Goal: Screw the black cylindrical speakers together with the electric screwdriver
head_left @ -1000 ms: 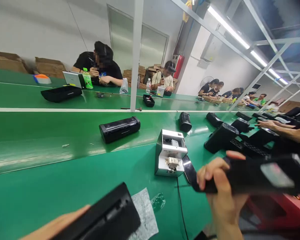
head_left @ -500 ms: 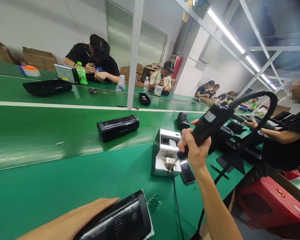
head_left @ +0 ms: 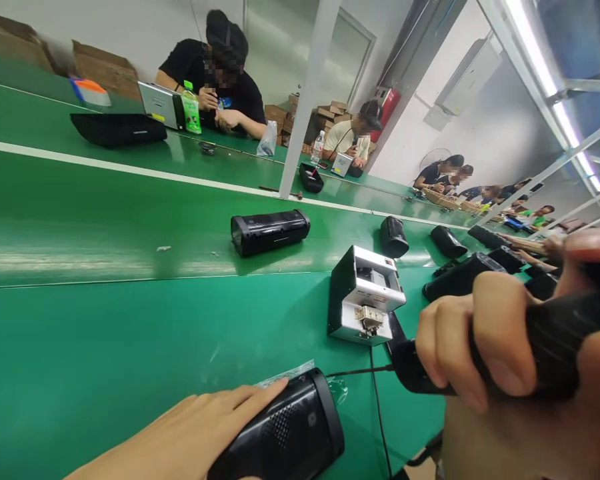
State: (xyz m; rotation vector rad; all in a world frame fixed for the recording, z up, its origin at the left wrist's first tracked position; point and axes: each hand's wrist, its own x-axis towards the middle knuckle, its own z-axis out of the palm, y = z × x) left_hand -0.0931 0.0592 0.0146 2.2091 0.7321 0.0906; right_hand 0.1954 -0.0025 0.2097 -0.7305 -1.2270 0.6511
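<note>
Lowered since half a second ago, the black electric screwdriver (head_left: 505, 347) now lies nearly level in the right hand (head_left: 480, 347), its thin bit aimed left at the speaker (head_left: 290, 433), where before it stood tilted up over the metal screw feeder (head_left: 365, 297). That grip is closed, fingers wrapped around the smooth, rounded barrel. The speaker, a black cylinder with a fine perforated grille and glossy end cap, rests at the near edge of the green desk (head_left: 105, 347) on a clear plastic sheet (head_left: 290, 377). The left hand (head_left: 200, 427) lies flat along its top, fingers extended, pressing rather than clasping. A second matching speaker (head_left: 270, 231) sits farther back on the belt.
</note>
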